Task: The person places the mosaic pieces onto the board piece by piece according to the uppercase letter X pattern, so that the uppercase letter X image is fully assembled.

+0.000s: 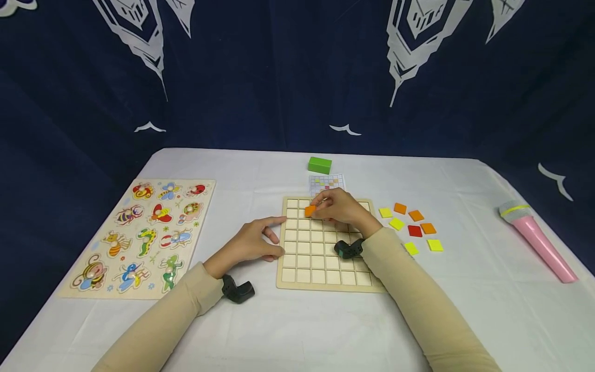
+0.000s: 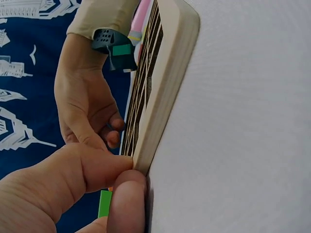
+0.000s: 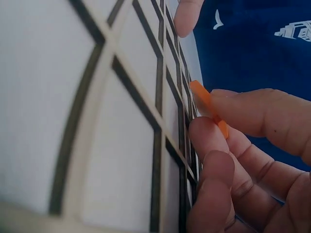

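Observation:
In the head view a wooden grid board (image 1: 325,287) lies on the white table, its square recesses facing up. My right hand (image 1: 341,209) pinches a small orange square tile (image 1: 309,211) over the upper left part of the grid. The right wrist view has this tile (image 3: 200,94) tilted between thumb and fingers, close over the grid bars. My left hand (image 1: 251,242) rests against the board's left edge, index finger and thumb spread apart along it. Up close in the left wrist view, fingertips touch the board's thick side (image 2: 167,97).
Loose yellow, orange and red tiles (image 1: 415,231) lie right of the board. Behind it are a printed pattern card (image 1: 321,182) and a green block (image 1: 319,165). A bug picture puzzle (image 1: 158,243) lies at left, a pink microphone (image 1: 541,245) at far right.

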The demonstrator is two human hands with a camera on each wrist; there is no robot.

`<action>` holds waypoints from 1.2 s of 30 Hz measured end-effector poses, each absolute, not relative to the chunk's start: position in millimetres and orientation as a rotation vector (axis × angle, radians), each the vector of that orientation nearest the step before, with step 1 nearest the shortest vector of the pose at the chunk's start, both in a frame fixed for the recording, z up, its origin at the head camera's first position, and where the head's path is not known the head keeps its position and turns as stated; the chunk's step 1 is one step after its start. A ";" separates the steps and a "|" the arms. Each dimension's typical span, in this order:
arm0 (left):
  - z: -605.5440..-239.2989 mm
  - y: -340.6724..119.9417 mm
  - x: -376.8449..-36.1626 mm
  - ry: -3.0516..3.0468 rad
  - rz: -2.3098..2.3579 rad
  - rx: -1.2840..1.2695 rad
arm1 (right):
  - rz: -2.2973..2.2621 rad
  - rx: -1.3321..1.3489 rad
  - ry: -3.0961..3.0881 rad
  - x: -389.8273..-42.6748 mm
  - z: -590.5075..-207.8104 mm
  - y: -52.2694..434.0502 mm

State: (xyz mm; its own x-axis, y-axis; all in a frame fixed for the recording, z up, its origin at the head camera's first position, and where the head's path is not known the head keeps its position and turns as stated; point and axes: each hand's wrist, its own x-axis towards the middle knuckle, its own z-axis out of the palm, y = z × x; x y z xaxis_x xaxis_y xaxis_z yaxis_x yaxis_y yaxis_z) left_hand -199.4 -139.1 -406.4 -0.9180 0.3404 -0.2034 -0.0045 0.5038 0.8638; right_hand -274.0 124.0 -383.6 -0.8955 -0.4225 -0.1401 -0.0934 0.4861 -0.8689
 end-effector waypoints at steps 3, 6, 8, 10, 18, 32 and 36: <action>-407.4 -139.4 -200.3 2.402 1.379 0.274 | -1.319 -0.429 2.433 -274.5 -382.8 119.6; -408.6 -140.1 -201.1 2.395 1.384 0.267 | -1.268 -0.428 2.465 -274.7 -381.2 115.7; -408.9 -140.1 -201.4 2.391 1.388 0.265 | -1.239 -0.433 2.479 -275.0 -380.4 114.0; -409.0 -140.3 -201.3 2.386 1.392 0.265 | -1.214 -0.437 2.489 -275.6 -380.0 112.2; -408.2 -140.5 -200.6 2.378 1.400 0.271 | -1.131 -0.488 2.543 -278.4 -381.0 106.7; -408.1 -139.6 -201.4 2.382 1.396 0.261 | -1.148 -0.503 2.499 -275.3 -378.6 111.7; -408.4 -139.5 -201.6 2.376 1.400 0.272 | -1.168 -0.562 2.485 -271.9 -376.8 120.1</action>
State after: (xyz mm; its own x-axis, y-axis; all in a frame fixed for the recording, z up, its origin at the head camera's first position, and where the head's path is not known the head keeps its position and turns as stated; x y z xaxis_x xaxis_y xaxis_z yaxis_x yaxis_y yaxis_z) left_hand -201.6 -139.5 -408.4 -0.9135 0.3455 -0.2147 -0.0206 0.4880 0.8726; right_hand -271.9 120.1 -376.8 -0.8652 -0.4838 -0.1322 -0.2068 0.5843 -0.7847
